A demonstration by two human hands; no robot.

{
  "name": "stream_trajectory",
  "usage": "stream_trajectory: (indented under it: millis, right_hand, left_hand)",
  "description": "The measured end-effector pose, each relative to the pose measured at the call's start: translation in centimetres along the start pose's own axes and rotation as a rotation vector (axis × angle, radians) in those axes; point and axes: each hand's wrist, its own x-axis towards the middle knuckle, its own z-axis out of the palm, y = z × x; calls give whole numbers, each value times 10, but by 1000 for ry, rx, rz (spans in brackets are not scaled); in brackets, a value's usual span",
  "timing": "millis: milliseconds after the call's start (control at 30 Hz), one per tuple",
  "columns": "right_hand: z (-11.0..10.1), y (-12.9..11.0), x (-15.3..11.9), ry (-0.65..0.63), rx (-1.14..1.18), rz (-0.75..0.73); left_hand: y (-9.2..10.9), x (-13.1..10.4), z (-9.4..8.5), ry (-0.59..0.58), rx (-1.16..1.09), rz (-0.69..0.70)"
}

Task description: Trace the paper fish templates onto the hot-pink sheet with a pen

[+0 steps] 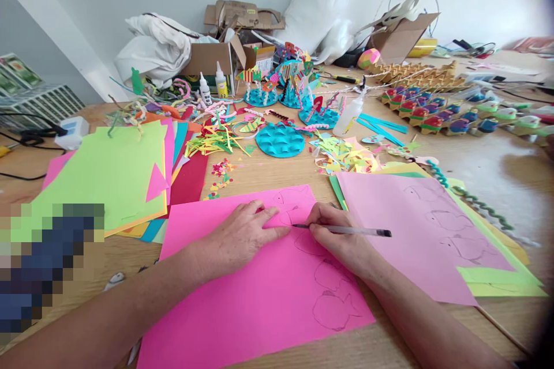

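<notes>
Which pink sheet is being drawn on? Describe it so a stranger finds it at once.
Start at the wooden table and look at its near edge. The bright pink sheet lies there under the left hand and the right hand, which holds a pen. Unlike the paler pink sheet to its right, it is hot pink.

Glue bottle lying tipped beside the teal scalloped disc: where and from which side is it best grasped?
Probably around the glue bottle's wide lower body, coming from above. It leans with its narrow nozzle up toward the back, and paper scraps crowd the near side.
</notes>
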Motion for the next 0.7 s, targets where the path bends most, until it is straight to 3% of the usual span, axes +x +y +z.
stream_trajectory:
  millis: [433, 700]
  right_hand:
    - [7, 1, 4, 45, -65, 38]
    - [5, 5, 4, 68, -141, -51]
  left_hand:
    - [-1, -1, 6, 20, 29, -2]
    - [-3, 0, 9, 23, 41, 4]
